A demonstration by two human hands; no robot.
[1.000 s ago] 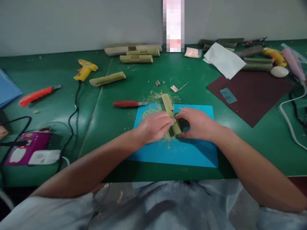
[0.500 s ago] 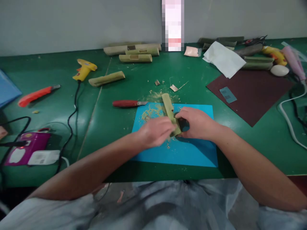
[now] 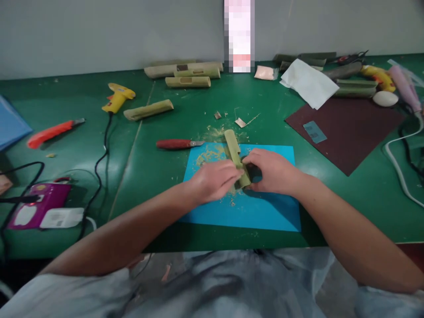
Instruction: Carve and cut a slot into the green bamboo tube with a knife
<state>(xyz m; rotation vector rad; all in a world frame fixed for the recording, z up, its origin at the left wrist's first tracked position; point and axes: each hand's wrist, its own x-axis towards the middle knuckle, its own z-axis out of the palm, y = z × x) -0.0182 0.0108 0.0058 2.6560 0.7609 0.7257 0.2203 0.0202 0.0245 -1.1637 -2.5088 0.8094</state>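
A notched piece of bamboo lies tilted over a blue sheet, its far end pointing away from me. My right hand grips its near part from the right, thumb and fingers curved around it. My left hand is closed in a pinch against the bamboo's left side, near the notch; whatever its fingers hold is hidden. Pale shavings are scattered on the sheet and beyond it. A red-handled knife lies left of the bamboo, its blade tip at the sheet's edge.
More bamboo pieces lie at the back, with a single one nearer. On the left are a yellow glue gun, an orange cutter and a purple power box with cables. White paper overlaps a dark brown sheet on the right.
My left hand shifts only slightly at the bamboo and looks less blurred. My right hand keeps its grip. The whole view has moved very slightly.
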